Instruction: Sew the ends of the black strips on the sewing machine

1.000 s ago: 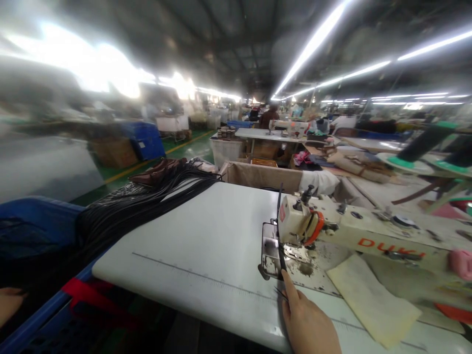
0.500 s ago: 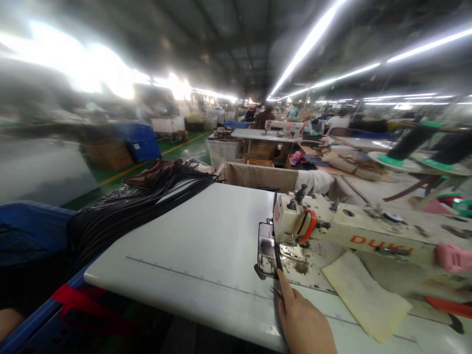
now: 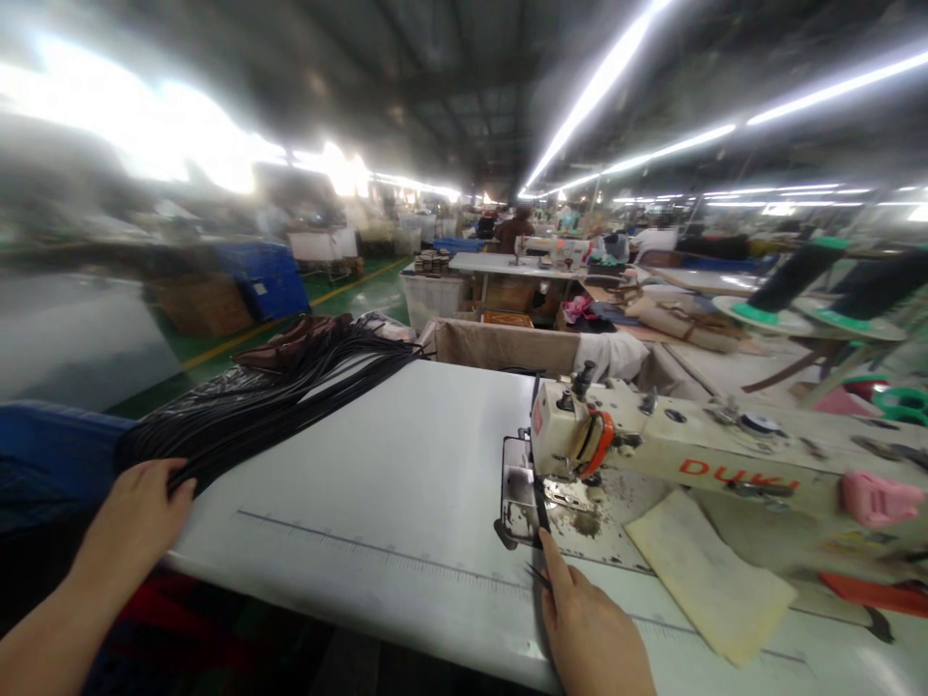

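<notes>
Your left hand [image 3: 137, 512] is at the near left corner of the worktop [image 3: 377, 454], its thumb and forefinger a narrow gap apart against the near ends of the black strips [image 3: 290, 416]. You may have one between them, but I cannot tell. That bundle drapes along the worktop's left edge, its far ends reaching the far left corner.

Your right hand [image 3: 591, 623] is at the near edge, by the sewing machine [image 3: 667, 454]. Its forefinger is stretched out and touches a single black strip [image 3: 543, 507], which runs away from you beneath the machine's head and on toward the far edge. The same hand holds a dark pointed tool [image 3: 537, 576]; two thin tips poke out to its left, and your hand hides the rest.

A ruler scale [image 3: 377, 549] runs along the near edge between your hands. To the right, a pale yellow sheet [image 3: 710, 577] lies partly under the machine's arm, and a pink object [image 3: 881, 498] sits on the arm's front. A blue bin [image 3: 62, 445] stands beyond the left edge.
</notes>
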Tool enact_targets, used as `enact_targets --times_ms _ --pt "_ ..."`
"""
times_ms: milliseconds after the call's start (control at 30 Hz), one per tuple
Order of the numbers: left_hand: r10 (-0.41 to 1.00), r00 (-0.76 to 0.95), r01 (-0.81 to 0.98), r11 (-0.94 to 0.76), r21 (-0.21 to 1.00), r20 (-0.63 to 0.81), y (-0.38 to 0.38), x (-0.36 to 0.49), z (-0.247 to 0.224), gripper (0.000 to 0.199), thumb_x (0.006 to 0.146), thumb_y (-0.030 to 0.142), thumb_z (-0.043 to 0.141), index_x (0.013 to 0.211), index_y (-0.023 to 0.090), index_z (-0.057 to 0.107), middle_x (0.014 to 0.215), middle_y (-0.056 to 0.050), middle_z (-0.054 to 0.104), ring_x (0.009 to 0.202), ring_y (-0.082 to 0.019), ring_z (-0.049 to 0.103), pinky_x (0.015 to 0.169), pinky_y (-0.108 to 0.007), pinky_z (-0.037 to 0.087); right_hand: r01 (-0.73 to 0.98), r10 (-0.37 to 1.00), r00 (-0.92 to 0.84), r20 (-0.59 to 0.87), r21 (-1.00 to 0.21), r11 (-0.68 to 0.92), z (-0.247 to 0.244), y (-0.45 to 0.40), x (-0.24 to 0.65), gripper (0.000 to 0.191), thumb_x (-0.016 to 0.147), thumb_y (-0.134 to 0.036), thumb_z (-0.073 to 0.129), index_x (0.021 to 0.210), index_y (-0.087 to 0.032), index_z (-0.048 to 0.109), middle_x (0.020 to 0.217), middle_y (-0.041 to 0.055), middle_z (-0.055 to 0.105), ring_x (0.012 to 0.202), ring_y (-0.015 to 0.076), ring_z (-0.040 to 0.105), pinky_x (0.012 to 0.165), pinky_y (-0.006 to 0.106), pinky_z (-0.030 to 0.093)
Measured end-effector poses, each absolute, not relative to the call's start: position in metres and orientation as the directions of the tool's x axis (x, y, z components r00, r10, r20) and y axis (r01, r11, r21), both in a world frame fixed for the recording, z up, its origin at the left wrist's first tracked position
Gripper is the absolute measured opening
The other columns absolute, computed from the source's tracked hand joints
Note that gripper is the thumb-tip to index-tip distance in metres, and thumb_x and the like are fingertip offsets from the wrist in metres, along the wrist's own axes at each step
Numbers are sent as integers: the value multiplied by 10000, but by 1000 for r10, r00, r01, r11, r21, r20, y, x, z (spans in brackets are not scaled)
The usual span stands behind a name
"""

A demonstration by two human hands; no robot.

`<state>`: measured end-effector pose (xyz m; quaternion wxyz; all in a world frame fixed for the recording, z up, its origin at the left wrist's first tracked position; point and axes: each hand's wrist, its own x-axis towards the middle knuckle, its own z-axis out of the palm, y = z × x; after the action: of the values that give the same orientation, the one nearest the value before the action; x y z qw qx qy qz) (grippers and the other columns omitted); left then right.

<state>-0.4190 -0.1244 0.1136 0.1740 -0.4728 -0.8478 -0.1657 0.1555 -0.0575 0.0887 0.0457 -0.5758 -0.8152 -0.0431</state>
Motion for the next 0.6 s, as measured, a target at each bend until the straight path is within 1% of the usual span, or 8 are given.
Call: enact_targets --times_ms 67,133,200,233,300,400,500,600 --pt "795 -415 904 417 97 442 -103 -401 107 354 906 395 365 1121 165 527 1228 -162 609 1239 -330 558 1121 -481 456 943 935 -330 128 6 332 88 -58 155 537 971 -122 511 1507 -160 517 916 85 787 742 241 760 631 309 574" --pt "844 -303 953 281 116 443 -81 -368 103 333 925 369 390 1157 180 538 1223 -140 608 1234 -312 571 1135 -470 449 947 940 -319 118 -2 322 90 -58 154 540 970 -120 518 1509 -163 515 944 85 789 758 232 762 635 294 567" --pt "849 -195 976 120 180 491 -61 -323 96 354 943 382 393 1153 163 576 1210 -159 617 1196 -319 599 1117 -486 471 952 947 -306 98 -4 308 94 -58 151 533 977 -128 519 1509 -164 516 978 87 789 774 225 761 635 281 559" --pt "849 -138 976 29 216 510 -52 -298 91 368 954 389 396 1162 156 590 1230 -163 617 1194 -316 606 1116 -494 479 953 950 -301 87 -3 303 96 -59 150 533 978 -133 523 1510 -164 514 993 89 789 781 223 760 636 278 556" --pt "869 -21 954 -130 269 494 -40 -244 80 371 997 369 392 1230 162 593 1292 -143 617 1215 -281 616 1128 -478 490 956 953 -293 72 4 294 100 -60 148 541 974 -137 538 1514 -166 509 1000 91 786 792 223 758 639 273 551" --pt "878 166 897 -323 302 448 -32 -162 68 363 1023 294 411 1324 171 572 1385 -123 616 1306 -251 584 1145 -459 494 959 957 -283 61 12 283 103 -61 146 560 960 -124 553 1516 -169 505 960 90 781 789 223 753 637 268 542" --pt "854 343 815 -478 327 391 -30 -88 71 406 990 204 491 1392 192 543 1448 -88 599 1402 -232 512 1209 -448 440 960 959 -277 65 -8 279 101 -63 147 568 939 -104 563 1501 -164 515 941 90 776 784 230 751 635 278 542" --pt "833 409 791 -527 310 372 -28 -36 77 462 979 179 518 1441 177 513 1510 -81 561 1464 -253 447 1237 -473 397 954 952 -283 114 -66 292 96 -66 151 572 920 -103 578 1485 -165 519 982 94 775 814 238 753 674 295 557"
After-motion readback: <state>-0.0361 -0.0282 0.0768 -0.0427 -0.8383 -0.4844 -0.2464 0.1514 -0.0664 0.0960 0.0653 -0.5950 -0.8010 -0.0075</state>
